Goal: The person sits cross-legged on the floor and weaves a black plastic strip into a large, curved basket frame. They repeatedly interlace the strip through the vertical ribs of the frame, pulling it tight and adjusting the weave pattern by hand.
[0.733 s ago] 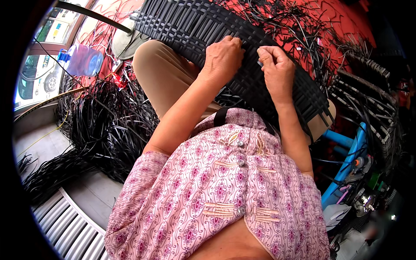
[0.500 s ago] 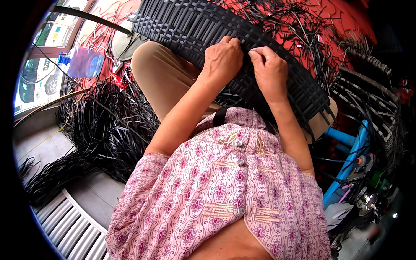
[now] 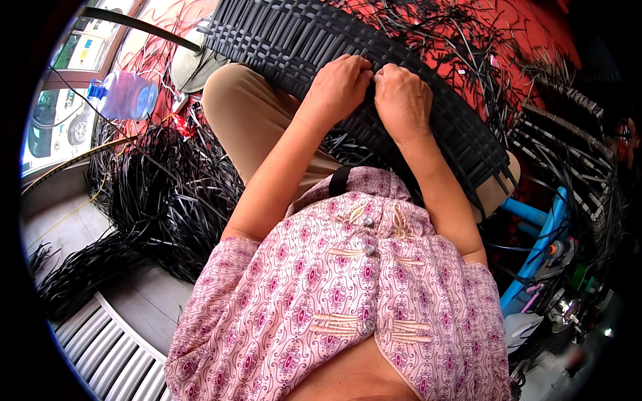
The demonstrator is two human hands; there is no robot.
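Note:
A black woven panel (image 3: 281,41) of flat plastic strips lies slantwise across my lap, over my bent legs. On its weave rests my left hand (image 3: 340,85), with its fingers curled and closed. My right hand (image 3: 403,101) is closed beside it, the thumb and fingertips pinched close to the left fingertips. Whatever strip the two hands pinch is too small and covered to make out. Loose strip ends stick out along the panel's right end.
A large heap of loose black strips (image 3: 167,180) lies at my left, near a clear blue water bottle (image 3: 130,95). More cut strips are scattered over the red floor covering (image 3: 535,33). A blue frame (image 3: 545,230) and tangled items stand at right, a slatted white seat (image 3: 110,347) at lower left.
My right hand has moved left and turned inward, so its fingertips now come close to the left ones. The left hand has shifted only slightly; the panel stays in place.

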